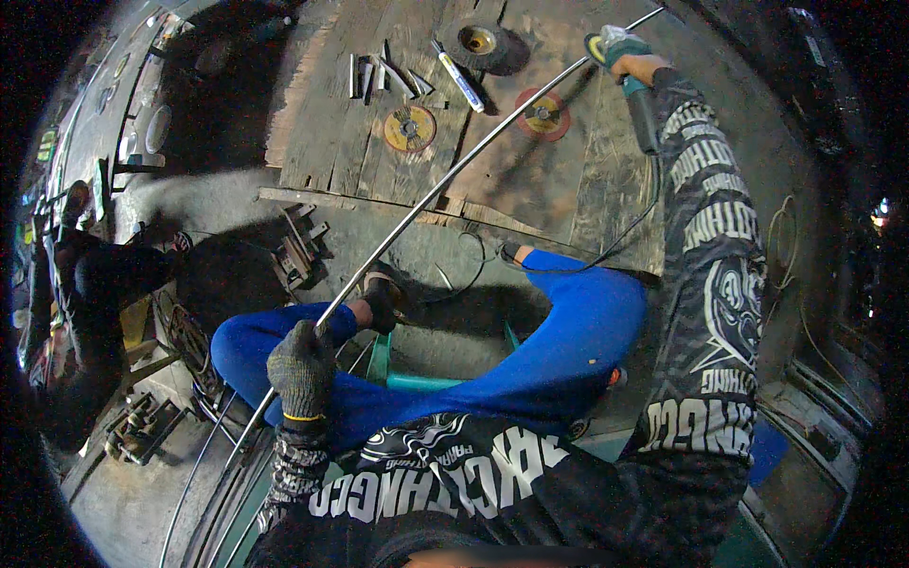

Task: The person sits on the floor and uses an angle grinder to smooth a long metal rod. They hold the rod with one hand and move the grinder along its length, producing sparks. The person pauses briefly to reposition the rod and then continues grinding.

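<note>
A long thin metal rod (pixel 417 210) slants from the lower left up across a worn wooden board (pixel 331 156) to the upper right. My left hand (pixel 301 371), in a grey knit glove, is closed around the rod near my knee. At the far right, my gloved right hand (pixel 621 47) is closed on a teal angle grinder (pixel 642 115), its body reaching back below my wrist. The hand is right beside the rod's far part; whether the grinder touches the rod I cannot tell. Two cutting discs, one yellowish (pixel 409 128) and one reddish (pixel 543 115), lie near the rod.
Several short metal pieces (pixel 396 78), a white-and-blue marker (pixel 459 78) and a dark round wheel-like part (pixel 478 44) lie on the board. A dark cord (pixel 632 232) trails from the grinder. Metal clamp-like hardware (pixel 299 248) stands left; another person (pixel 95 293) is at far left.
</note>
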Tool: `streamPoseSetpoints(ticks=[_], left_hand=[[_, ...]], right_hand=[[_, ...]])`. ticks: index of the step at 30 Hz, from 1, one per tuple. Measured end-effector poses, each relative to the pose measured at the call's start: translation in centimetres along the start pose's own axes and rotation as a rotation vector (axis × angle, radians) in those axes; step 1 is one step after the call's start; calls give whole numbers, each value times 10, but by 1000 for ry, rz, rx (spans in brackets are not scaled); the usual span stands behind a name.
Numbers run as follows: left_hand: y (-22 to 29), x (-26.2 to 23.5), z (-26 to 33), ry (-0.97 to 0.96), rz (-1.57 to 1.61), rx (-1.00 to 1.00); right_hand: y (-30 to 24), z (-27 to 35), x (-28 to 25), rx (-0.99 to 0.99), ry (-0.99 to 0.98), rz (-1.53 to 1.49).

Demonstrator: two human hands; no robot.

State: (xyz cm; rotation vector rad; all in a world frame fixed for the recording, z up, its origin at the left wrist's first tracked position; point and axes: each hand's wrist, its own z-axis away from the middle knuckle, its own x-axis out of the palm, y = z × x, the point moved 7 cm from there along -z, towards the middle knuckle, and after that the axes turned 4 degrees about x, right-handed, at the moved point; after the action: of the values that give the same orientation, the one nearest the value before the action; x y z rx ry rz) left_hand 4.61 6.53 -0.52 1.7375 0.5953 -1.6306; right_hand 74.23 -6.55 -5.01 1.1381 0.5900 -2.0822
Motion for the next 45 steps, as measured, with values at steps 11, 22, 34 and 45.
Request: streamPoseSetpoints(ticks=[11, 22, 34, 45], left_hand=[[-10, 19, 18, -160, 5, -122], [5, 23, -2, -235, 82, -97], [7, 20, 1, -110, 164, -6], [10, 18, -14, -199, 178, 8]], right_hand=[[-101, 65, 39, 255, 17, -23], [-209, 129, 62, 63, 73, -120], [-286, 187, 101, 41, 146, -199], [-336, 207, 114, -11, 139, -278]])
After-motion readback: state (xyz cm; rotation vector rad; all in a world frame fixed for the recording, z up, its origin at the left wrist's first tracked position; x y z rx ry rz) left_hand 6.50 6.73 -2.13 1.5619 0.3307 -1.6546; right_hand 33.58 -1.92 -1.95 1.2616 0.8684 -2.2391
